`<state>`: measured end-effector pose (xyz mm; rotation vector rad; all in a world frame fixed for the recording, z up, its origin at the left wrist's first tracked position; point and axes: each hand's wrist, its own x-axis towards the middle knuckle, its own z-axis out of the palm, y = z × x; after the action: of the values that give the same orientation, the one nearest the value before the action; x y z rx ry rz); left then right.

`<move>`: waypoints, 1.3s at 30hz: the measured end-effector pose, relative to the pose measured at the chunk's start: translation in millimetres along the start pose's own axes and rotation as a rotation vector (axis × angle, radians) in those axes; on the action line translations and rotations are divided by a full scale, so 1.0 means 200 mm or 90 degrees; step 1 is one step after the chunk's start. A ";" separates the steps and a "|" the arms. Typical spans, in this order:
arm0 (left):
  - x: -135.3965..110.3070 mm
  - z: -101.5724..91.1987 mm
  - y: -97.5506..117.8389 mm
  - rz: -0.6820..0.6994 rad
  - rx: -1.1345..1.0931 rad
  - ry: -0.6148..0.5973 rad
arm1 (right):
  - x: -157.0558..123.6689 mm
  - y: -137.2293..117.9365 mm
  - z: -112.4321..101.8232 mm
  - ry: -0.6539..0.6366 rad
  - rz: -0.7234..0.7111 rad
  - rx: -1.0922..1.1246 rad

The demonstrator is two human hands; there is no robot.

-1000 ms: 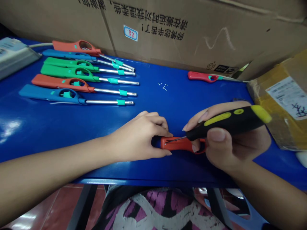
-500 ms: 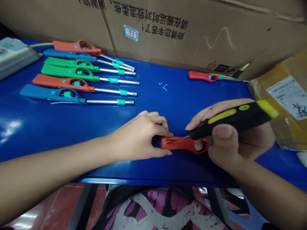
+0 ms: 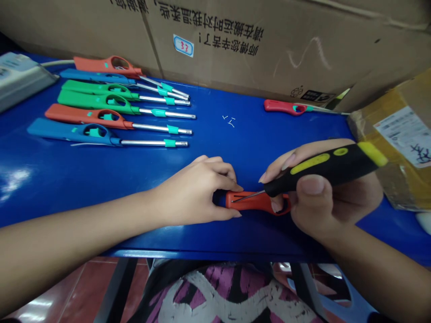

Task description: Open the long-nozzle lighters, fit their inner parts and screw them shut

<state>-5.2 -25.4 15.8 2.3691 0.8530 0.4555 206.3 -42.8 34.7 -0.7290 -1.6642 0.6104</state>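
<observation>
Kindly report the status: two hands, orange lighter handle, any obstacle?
Left hand pinching orange lighter handle; right hand gripping black-and-yellow screwdriver. Tip at handle's end near left hand. No obstacle visible; lighter row lies apart.

Ahead of the fingers of the left hand (image 3: 193,193), a lane of blue table (image 3: 215,150) runs to a carton (image 3: 218,72), hemmed by lighters (image 3: 90,101) farther left, a red lighter (image 3: 279,106) ahead of the fingers of the right hand (image 3: 336,211) and a taped box (image 3: 377,157) to their right.
</observation>
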 end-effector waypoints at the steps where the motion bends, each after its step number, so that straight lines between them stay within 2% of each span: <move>1: 0.00 0.00 0.00 0.001 0.000 0.000 | 0.00 0.00 0.00 -0.004 0.005 0.002; 4: 0.00 0.00 0.00 0.000 -0.002 -0.001 | 0.00 0.00 0.00 -0.003 0.012 0.019; 9: 0.00 0.00 0.00 0.000 -0.003 -0.005 | 0.00 0.02 0.00 0.017 -0.028 0.040; 18: 0.00 0.00 0.00 0.000 -0.004 -0.005 | 0.01 0.01 -0.01 -0.033 0.005 0.018; 24: 0.00 0.00 0.00 0.004 -0.001 -0.001 | 0.03 -0.04 -0.01 -0.063 -0.008 -0.029; 29: 0.00 -0.01 0.00 0.003 -0.015 0.001 | 0.03 -0.06 -0.02 -0.132 0.014 -0.053; 33: 0.00 -0.01 0.00 0.010 -0.015 0.001 | 0.05 -0.08 0.02 -0.089 -0.086 -0.047; 35: 0.00 0.00 0.00 0.019 -0.008 0.011 | 0.07 -0.08 0.04 -0.077 -0.108 -0.057; 39: 0.00 0.01 -0.01 0.031 -0.005 0.030 | 0.09 -0.10 0.02 -0.179 -0.018 -0.062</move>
<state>-6.1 -24.6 12.6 2.3847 0.8142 0.5359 197.3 -42.5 60.5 -0.7121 -1.9724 0.6367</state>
